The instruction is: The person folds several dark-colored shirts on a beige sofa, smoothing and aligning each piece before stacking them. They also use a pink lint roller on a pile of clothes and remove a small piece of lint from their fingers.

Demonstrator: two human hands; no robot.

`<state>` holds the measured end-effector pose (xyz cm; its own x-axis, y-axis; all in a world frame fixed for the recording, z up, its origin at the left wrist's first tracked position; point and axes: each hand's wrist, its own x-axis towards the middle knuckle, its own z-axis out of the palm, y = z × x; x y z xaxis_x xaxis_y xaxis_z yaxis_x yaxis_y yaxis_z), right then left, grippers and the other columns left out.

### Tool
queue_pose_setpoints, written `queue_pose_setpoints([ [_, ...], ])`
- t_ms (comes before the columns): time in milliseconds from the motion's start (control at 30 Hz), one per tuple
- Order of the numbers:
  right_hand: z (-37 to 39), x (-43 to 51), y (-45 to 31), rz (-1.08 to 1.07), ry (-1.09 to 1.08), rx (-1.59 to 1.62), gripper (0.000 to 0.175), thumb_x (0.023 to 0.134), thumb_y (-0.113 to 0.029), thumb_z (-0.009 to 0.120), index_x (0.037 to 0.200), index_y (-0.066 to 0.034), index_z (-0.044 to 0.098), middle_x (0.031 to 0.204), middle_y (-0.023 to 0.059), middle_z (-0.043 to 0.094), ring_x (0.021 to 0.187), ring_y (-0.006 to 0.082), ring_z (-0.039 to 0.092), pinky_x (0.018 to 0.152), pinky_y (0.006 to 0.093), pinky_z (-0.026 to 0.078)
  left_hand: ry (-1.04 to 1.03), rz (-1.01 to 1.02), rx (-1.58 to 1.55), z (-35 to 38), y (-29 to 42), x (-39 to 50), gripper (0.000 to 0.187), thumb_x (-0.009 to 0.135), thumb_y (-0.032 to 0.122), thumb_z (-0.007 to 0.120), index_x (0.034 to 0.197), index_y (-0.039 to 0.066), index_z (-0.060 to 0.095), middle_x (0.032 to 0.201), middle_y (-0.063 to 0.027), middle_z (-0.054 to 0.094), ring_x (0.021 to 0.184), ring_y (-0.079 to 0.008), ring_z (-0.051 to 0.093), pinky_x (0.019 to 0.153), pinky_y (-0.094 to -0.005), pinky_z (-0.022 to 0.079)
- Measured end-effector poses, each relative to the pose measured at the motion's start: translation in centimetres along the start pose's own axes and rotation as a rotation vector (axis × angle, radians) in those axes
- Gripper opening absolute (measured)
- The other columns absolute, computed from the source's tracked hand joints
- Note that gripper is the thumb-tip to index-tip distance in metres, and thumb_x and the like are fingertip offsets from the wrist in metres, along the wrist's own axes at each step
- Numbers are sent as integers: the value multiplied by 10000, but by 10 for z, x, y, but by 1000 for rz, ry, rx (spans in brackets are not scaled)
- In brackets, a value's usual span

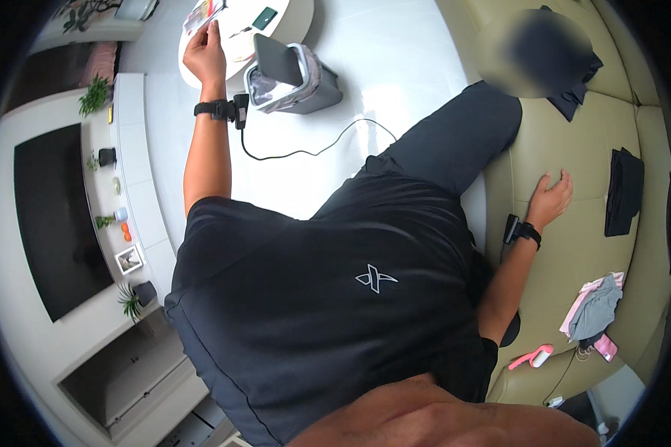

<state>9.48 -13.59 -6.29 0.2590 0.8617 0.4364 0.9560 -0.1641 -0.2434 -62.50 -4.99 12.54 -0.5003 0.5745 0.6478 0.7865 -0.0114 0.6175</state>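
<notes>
My left hand [206,58] is raised at the edge of a white round-ended table [296,25]. Its thumb and fingers are pinched on the lower edge of a colourful printed packet [201,15], cut off by the top of the view. Palm side not visible, my right hand [552,195] rests on an olive leather sofa [570,234], fingers apart and holding nothing. Nearest to it lies a folded black garment [624,193]. Both wrists wear black straps with small devices; a black cable [313,153] trails from the left one.
A grey waste bin [324,89], lined and with its lid raised, stands beside the table. A dark green phone [264,18] lies on the tabletop. The sofa bears folded pink and grey clothes [597,307], a pink lint roller [537,356] and a pink phone [606,347].
</notes>
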Motion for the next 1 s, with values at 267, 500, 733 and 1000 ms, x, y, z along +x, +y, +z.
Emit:
queue_pose_setpoints([
  [267, -4, -8, -1, -21, -23, -6, 443, 971, -305, 652, 1338, -59, 614, 1434, 164, 576, 1333, 358, 522, 1116, 490, 405, -539, -353, 551, -27, -177, -71, 320, 909, 414, 738, 1065, 144, 812, 976, -142, 776, 949, -319, 743, 860, -398, 559],
  [500, 1, -9, 1, -32, -14, -42, 450, 981, -314, 641, 1352, -61, 613, 1432, 171, 579, 1334, 359, 523, 1122, 486, 403, -715, -395, 677, -15, -224, -79, 490, 835, 165, 763, 1321, 143, 699, 1161, -202, 739, 1109, -326, 706, 968, -386, 535],
  [733, 2, -10, 7, -52, -55, -98, 465, 952, -296, 672, 1340, -49, 611, 1429, 182, 583, 1337, 371, 520, 1123, 496, 399, -426, -400, 574, -29, -218, -47, 790, 773, 164, 751, 1511, 72, 485, 1374, -257, 627, 1290, -406, 600, 1097, -425, 479],
  [1000, -1, -11, 0, 83, -52, 14, 472, 935, -250, 673, 1356, -53, 589, 1445, 194, 557, 1383, 374, 475, 1160, 512, 350, -241, 182, -116, 82, 65, 22, 439, 922, 156, 756, 1325, 34, 632, 1269, -114, 688, 1157, -231, 653, 939, -360, 522],
])
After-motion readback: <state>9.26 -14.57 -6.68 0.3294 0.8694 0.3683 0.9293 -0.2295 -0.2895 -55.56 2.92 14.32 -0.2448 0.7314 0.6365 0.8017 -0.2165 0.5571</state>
